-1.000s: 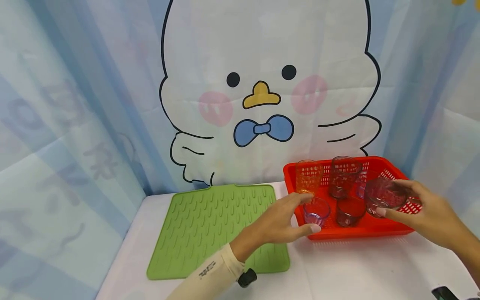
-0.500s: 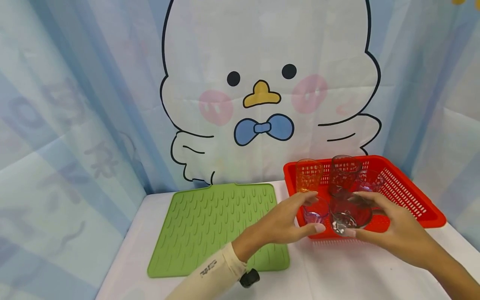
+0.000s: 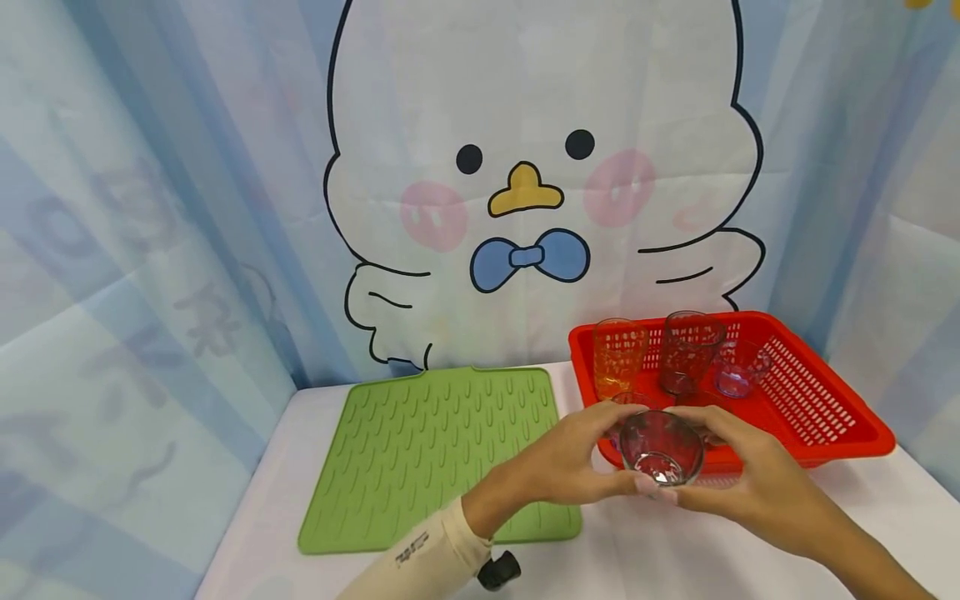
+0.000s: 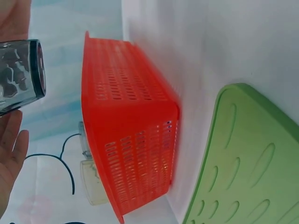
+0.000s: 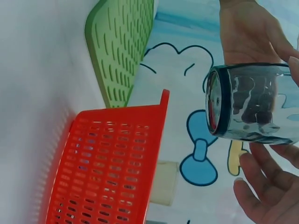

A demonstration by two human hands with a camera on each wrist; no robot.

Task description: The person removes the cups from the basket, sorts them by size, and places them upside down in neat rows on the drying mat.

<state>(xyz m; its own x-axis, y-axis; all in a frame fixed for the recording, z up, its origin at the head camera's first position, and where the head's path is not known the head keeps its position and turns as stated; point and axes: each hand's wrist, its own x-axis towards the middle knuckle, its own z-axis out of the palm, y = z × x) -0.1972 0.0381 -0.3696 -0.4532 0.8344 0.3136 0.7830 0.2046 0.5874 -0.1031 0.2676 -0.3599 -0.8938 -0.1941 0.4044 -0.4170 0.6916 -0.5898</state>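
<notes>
A short grey-tinted drinking glass (image 3: pixel 663 450) is held above the front edge of the red basket, its mouth tipped toward the head camera. My right hand (image 3: pixel 757 479) grips it from the right, thumb in front and fingers behind. From the other side my left hand (image 3: pixel 566 458) curves around it, with thumb and fingers at the glass. Both wrist views show the glass (image 5: pixel 254 105) between the two hands, clear of the basket. Inside the basket stand an amber tumbler (image 3: pixel 619 358), a tall grey tumbler (image 3: pixel 688 354) and a purple glass (image 3: pixel 738 371). More glasses are partly hidden behind the hands.
The red perforated basket (image 3: pixel 862 437) stands at the right of the white table (image 3: pixel 795 533). A green ribbed mat (image 3: pixel 442 450) lies left of it, partly under the left forearm. A cartoon-printed curtain (image 3: pixel 525 100) hangs behind.
The right hand has carried the grey glass left from the basket's right side to the left hand. The left hand has shifted slightly and now closes around the glass too.
</notes>
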